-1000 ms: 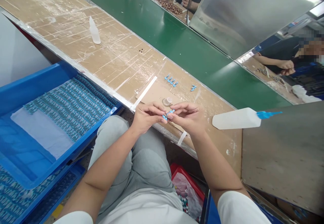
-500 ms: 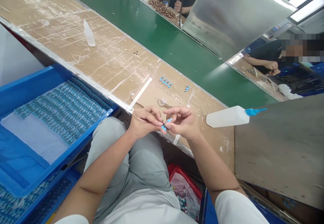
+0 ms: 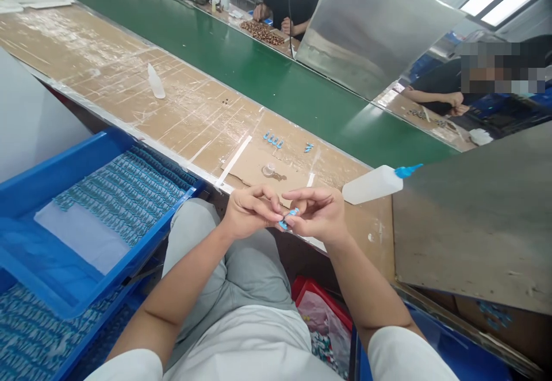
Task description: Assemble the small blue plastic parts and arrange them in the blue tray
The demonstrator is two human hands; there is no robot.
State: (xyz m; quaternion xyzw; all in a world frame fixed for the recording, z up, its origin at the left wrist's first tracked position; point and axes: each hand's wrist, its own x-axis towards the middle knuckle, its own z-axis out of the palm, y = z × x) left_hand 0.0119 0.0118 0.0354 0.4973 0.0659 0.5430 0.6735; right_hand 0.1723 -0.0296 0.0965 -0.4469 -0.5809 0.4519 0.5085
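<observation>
Small blue parts (image 3: pixel 293 212) are pinched between my two hands, just over the table's near edge; their exact kind is too small to make out. My left hand (image 3: pixel 252 211) grips one side with thumb and fingertips. From the other side my right hand (image 3: pixel 319 214) pinches them between thumb and fingers, its index finger stretched out above. Beyond my hands, a small clear cup (image 3: pixel 268 169) sits on a cardboard sheet (image 3: pixel 248 162) beside a wet-looking brown patch. Farther back lie a row of several blue pieces (image 3: pixel 273 139) and a little cluster of blue pieces (image 3: pixel 309 147).
A white bottle with a blue nozzle (image 3: pixel 373 185) lies on its side at right. A smaller white bottle (image 3: pixel 156 82) stands left. Blue trays (image 3: pixel 92 289) of small parts flank my leg. Past the green belt (image 3: pixel 241 76), two people work. A red bin (image 3: pixel 304 286) sits below.
The camera view has shifted, so the table appears a little lower and farther left. My hands keep the blue parts pinched between them, with only slight finger movement.
</observation>
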